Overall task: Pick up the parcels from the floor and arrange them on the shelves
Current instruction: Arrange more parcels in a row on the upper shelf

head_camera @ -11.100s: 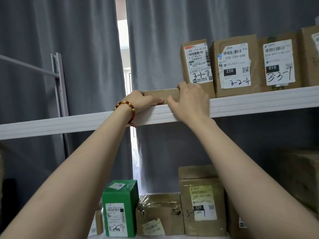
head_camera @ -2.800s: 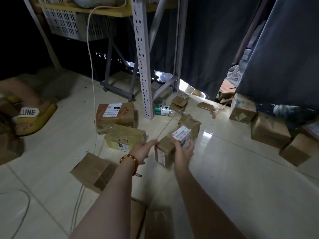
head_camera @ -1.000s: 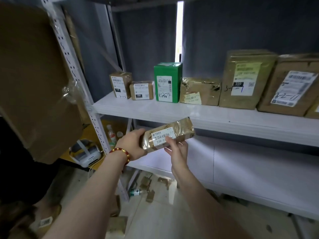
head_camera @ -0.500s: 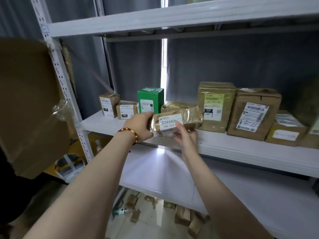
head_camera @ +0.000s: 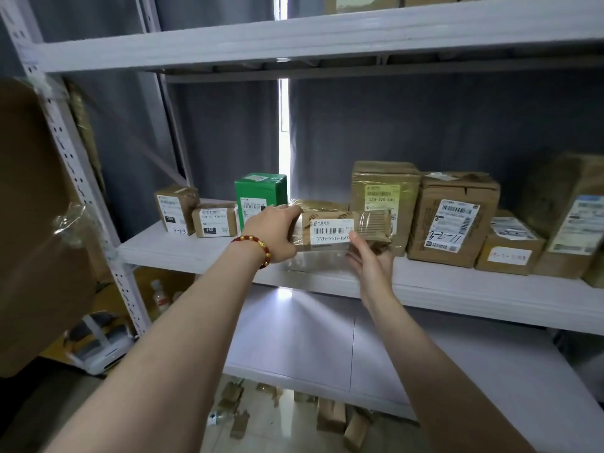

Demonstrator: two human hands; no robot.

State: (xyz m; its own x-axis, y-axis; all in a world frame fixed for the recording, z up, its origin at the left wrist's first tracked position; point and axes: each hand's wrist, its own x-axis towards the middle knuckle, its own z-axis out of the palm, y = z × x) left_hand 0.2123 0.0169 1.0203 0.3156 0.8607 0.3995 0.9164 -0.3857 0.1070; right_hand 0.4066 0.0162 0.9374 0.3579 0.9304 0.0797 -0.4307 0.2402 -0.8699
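Now that taped parcel (head_camera: pixel 330 231) is raised to middle shelf (head_camera: pixel 196 253) | left hand (head_camera: pixel 274 233) grips its end, right hand (head_camera: pixel 372 266) flat-fingered beneath | place next

The left forearm (head_camera: pixel 183 338) and the right forearm (head_camera: pixel 425 354) are bare along all of their visible length, from the bottom edge of the view up to the wrists. The left hand (head_camera: pixel 274 233) and the right hand (head_camera: pixel 369 266) are bare too. Round the left wrist sits a single-strand beaded bracelet (head_camera: pixel 255 247) of small round beads, glossy dark red ones mixed with shiny gold-coloured ones. Across the top of the wrist runs a short row of gold beads, then one larger gold bead, then dark red beads with more gold among them. The strand fits close to the wrist, and its underside is hidden.
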